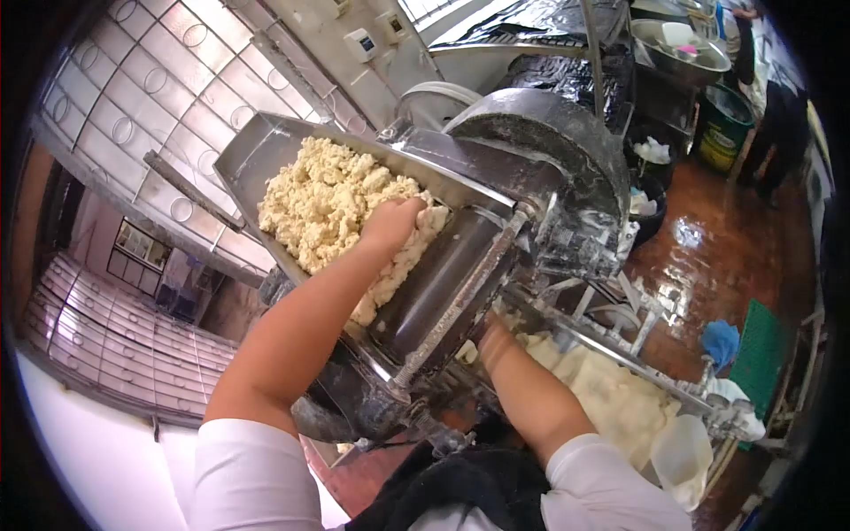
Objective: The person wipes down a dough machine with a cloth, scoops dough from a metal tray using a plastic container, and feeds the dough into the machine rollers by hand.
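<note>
My left hand (396,223) is in the metal hopper, pressed against the crumbly pale dough (328,199) beside the roller. Its fingers are curled closed on the dough's edge. A smooth dark roller (443,270) lies along the hopper's lower side. My right hand (492,338) reaches in below the roller machine, and its fingers are hidden behind the frame. Sheeted dough (611,389) lies in folds on the tray beside my right forearm. A small piece of dough (467,352) shows near that wrist.
A curved machine guard (558,133) rises beyond the rollers. A clear plastic scoop (682,456) rests at the tray's end, near a blue cloth (721,343) and a green mat (757,363). Farther back are a metal basin (682,57), a green bin (722,133) and another person.
</note>
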`<action>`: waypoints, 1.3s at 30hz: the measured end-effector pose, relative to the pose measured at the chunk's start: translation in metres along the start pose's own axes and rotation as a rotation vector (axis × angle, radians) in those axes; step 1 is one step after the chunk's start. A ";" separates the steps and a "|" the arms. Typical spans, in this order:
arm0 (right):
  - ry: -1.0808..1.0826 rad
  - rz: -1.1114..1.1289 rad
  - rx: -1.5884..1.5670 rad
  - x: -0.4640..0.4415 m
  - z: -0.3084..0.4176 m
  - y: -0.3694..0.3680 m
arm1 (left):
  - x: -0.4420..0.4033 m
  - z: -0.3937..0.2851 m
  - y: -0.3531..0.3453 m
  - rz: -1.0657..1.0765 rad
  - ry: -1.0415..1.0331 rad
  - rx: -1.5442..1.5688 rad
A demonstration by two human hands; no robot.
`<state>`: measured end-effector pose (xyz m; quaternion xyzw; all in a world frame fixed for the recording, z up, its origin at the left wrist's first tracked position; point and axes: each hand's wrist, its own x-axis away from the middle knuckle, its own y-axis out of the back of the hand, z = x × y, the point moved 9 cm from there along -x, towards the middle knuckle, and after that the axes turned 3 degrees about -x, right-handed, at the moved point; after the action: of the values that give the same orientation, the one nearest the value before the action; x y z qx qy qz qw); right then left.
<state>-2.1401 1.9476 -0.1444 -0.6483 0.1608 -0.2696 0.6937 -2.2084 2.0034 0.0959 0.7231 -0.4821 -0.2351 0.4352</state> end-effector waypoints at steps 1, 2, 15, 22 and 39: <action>-0.001 -0.026 0.028 0.003 0.000 0.006 | 0.001 0.000 0.000 0.006 -0.005 -0.030; -0.004 -0.077 0.052 0.008 0.001 0.016 | 0.004 0.001 -0.002 0.015 -0.011 -0.062; 0.095 -0.597 0.298 0.146 0.053 0.071 | 0.049 -0.026 0.039 -0.197 -0.109 -0.112; 0.227 -0.538 0.327 0.204 0.070 0.125 | 0.066 0.031 0.025 -0.012 0.212 -0.106; 0.342 -0.850 0.819 0.350 0.114 0.198 | 0.052 -0.006 -0.014 0.098 -0.128 -0.582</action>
<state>-1.7608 1.8389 -0.2830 -0.2839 -0.1192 -0.6629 0.6825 -2.1748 1.9613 0.0915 0.5275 -0.4553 -0.3873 0.6037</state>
